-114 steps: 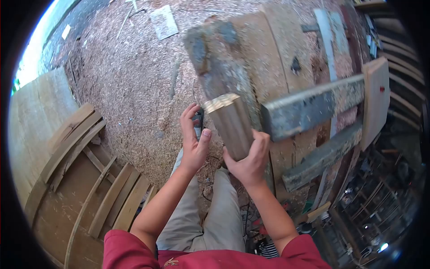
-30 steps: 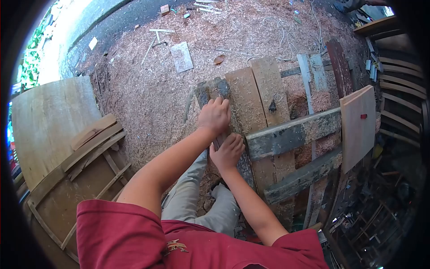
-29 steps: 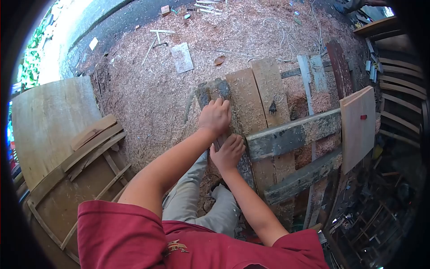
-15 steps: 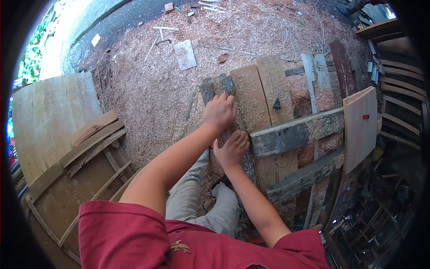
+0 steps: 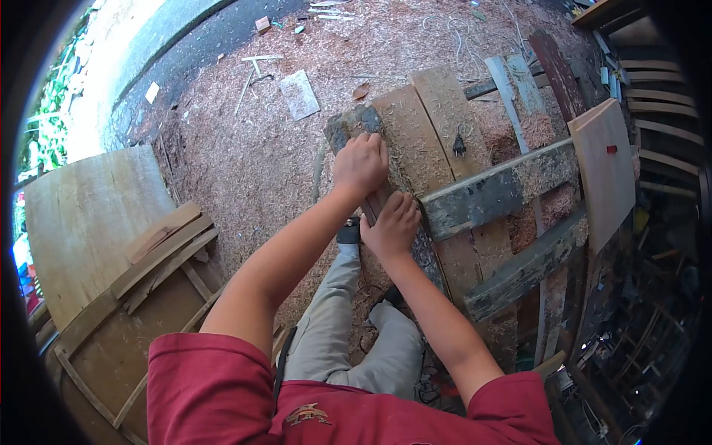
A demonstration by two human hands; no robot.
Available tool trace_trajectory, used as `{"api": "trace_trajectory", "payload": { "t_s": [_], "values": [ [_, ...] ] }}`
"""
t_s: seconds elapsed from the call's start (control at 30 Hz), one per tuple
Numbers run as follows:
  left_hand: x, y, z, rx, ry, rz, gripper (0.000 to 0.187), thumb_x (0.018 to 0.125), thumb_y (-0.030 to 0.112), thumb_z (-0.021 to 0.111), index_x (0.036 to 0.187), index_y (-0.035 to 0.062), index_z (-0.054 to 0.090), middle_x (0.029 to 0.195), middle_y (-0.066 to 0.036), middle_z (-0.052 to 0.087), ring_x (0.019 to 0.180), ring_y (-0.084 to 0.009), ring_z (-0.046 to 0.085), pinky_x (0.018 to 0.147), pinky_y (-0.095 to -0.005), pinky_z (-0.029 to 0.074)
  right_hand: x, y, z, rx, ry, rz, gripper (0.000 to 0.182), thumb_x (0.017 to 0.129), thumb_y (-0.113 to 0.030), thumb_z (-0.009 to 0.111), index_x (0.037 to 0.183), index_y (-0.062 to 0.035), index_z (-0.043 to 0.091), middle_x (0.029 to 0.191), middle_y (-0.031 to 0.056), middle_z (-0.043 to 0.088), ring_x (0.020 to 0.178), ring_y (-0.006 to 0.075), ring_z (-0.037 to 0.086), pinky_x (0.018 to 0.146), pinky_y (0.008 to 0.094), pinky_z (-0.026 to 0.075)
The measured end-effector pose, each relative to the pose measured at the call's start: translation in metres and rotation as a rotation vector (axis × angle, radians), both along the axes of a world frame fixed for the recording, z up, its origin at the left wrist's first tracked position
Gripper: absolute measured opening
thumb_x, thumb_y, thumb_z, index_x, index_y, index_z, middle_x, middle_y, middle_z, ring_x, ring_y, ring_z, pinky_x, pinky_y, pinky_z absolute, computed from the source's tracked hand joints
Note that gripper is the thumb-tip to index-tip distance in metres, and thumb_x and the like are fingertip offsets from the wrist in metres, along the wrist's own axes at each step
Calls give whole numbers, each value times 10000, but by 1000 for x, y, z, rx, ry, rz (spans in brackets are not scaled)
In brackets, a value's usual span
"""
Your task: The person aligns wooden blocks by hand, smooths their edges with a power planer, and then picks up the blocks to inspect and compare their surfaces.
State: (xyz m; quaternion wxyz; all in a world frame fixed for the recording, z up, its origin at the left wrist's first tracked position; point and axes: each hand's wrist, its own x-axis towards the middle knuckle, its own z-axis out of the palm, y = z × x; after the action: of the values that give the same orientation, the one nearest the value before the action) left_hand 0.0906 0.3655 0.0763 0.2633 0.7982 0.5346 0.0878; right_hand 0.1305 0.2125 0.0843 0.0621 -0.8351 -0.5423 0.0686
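Note:
A narrow, dark brown piece of wood (image 5: 375, 203) lies lengthwise on the left edge of a rough plank bench. Over its far part my left hand (image 5: 361, 162) is closed, knuckles up. My right hand (image 5: 393, 221) grips the near end, its thumb on the left side and its fingers on the right. Both palms hide much of the piece, so its full shape does not show. Just beyond my left hand is the worn grey end of the bench beam (image 5: 353, 123).
Sawdust-strewn planks (image 5: 408, 122) carry a black plug (image 5: 459, 143). Weathered crossbeams (image 5: 512, 185) and a leaning curved board (image 5: 607, 174) stand right. At left are a plywood sheet (image 5: 96, 215) and a wooden frame (image 5: 89, 326). Shavings cover the ground (image 5: 245, 141).
The view has shifted and tilted slightly, bringing more of my legs and a foot into sight. Both hands keep their hold on the wood, with little visible movement along the bench.

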Motion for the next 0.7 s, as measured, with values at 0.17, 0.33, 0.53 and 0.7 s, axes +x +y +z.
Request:
{"api": "trace_trajectory", "payload": {
  "t_s": [0.17,0.33,0.53,0.7],
  "values": [
    [-7,4,-5,-113,-185,58,298,1082,318,543,1055,61,693,1052,-175,727,990,-377,707,881,-484,556,0,-5,-2,-23,133,-25,800,761,-372,876,1268,62,435,1313,294,540,1219,471,584,1047,555,498],
    [-39,4,-21,-100,-1002,249,302,1142,272,496,1149,40,689,1095,-103,713,1035,-229,684,918,-391,536,0,-3,-2,-2,139,-37,797,729,-354,917,1245,21,438,1263,236,548,1180,412,596,1027,508,512],
    [-122,-70,-74,-550,-1081,583,308,1151,249,489,1323,42,637,1230,-76,691,1132,-188,652,958,-379,527,2,-5,-7,84,177,-43,765,727,-319,934,1208,7,437,1202,226,547,1162,429,591,1021,527,501],
    [-134,-130,-69,-814,-1206,524,373,1140,282,534,1425,48,596,1280,-72,659,1149,-174,645,954,-351,532,10,-23,12,126,375,-72,765,724,-279,940,1219,17,438,1168,243,542,1142,464,583,986,547,494]
  ]
}}
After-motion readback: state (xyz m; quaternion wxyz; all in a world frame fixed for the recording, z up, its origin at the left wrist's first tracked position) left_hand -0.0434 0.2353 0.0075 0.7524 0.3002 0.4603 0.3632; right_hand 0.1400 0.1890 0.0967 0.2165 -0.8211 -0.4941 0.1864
